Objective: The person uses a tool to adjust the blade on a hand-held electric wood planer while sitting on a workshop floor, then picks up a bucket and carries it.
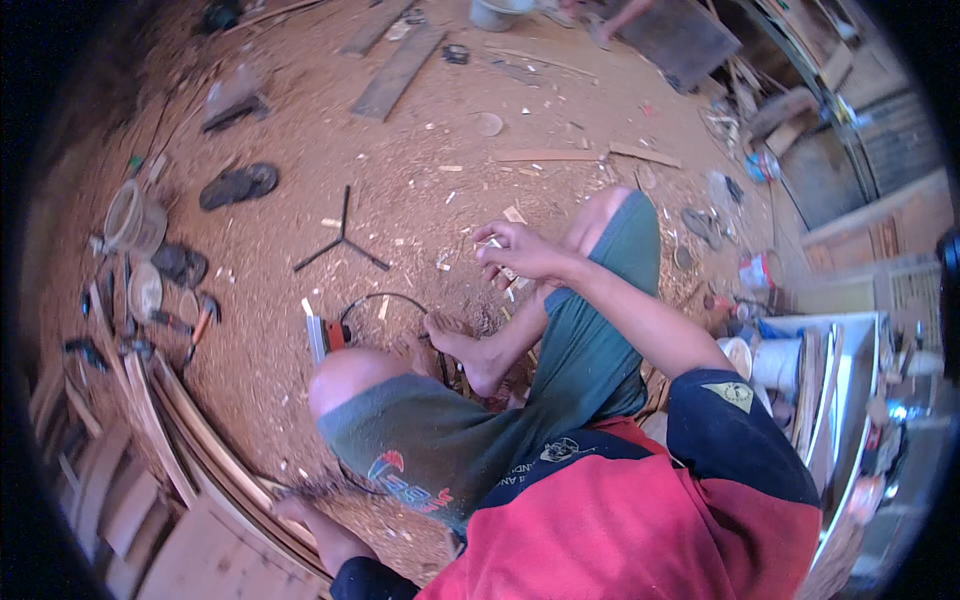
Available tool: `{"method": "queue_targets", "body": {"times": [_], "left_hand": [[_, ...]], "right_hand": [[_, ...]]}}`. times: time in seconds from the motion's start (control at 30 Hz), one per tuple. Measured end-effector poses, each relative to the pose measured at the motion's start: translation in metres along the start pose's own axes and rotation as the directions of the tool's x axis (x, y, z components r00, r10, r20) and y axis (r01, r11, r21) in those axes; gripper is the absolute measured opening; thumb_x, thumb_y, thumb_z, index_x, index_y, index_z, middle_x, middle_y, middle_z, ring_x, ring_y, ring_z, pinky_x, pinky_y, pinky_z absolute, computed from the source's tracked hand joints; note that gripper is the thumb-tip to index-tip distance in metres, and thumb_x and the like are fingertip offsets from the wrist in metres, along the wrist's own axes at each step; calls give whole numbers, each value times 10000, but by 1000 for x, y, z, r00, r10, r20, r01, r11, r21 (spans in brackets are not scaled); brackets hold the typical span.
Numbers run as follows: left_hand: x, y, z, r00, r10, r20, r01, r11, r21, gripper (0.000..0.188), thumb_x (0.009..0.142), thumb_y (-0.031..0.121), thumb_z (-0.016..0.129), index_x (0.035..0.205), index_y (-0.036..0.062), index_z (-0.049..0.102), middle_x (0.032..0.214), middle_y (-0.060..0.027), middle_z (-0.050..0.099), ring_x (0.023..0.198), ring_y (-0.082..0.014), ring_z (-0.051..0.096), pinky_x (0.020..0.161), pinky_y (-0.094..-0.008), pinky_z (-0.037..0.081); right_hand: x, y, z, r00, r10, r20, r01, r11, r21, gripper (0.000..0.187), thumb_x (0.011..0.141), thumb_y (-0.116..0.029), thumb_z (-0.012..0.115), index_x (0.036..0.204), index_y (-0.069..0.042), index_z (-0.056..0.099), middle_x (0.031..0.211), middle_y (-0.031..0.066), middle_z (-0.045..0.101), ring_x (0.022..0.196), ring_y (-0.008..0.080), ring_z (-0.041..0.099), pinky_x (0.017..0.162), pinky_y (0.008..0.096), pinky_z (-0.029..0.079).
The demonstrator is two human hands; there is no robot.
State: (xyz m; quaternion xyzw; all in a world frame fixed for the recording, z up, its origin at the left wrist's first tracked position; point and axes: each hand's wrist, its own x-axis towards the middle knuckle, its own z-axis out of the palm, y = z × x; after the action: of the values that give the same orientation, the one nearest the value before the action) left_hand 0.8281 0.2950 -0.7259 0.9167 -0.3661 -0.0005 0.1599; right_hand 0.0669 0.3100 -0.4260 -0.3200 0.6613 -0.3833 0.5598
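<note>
Right hand (520,250), far of the raised right knee, grip pinched together on a small pale wood piece (492,243), mostly hidden by fingers. Left hand (290,508), near-left, rests on stacked curved wood strips (190,420); its grip is blurred, cannot tell. An orange-handled tool (330,335) lies part-hidden behind the left knee on the sawdust floor (420,180).

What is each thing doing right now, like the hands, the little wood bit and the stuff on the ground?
right hand: raised, fingers pinching a small pale wood piece
left hand: down low, resting on curved wooden strips
black sandal: lying on the sawdust, unworn
long plank: lying flat
power tool: on the ground by the left knee, not held
</note>
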Motion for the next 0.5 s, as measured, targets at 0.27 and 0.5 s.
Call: {"method": "queue_targets", "body": {"times": [0.27, 0.5], "left_hand": [[-38, 22, -16, 985, -160, 65, 166, 981, -102, 223, 778, 196, 736, 839, -17, 720, 798, -165, 712, 669, -304, 678, 601, -425, 552], [-103, 166, -54, 824, 81, 560, 507, 334, -794, 182, 867, 63, 528, 1026, 37, 612, 960, -93, 631, 812, -211, 595, 734, -323, 510]], "right_hand": [[-18, -10, -1, 999, -7, -34, 10, 995, 95, 367, 937, -135, 566, 1262, 13, 479, 984, 128, 644, 777, 182, 663, 604, 302, 567], [5, -61, 35, 994, -105, 17, 99, 970, 220, 325, 902, -55, 525, 1219, 15, 530, 955, 139, 666, 797, 170, 660, 657, 282, 557]]}}
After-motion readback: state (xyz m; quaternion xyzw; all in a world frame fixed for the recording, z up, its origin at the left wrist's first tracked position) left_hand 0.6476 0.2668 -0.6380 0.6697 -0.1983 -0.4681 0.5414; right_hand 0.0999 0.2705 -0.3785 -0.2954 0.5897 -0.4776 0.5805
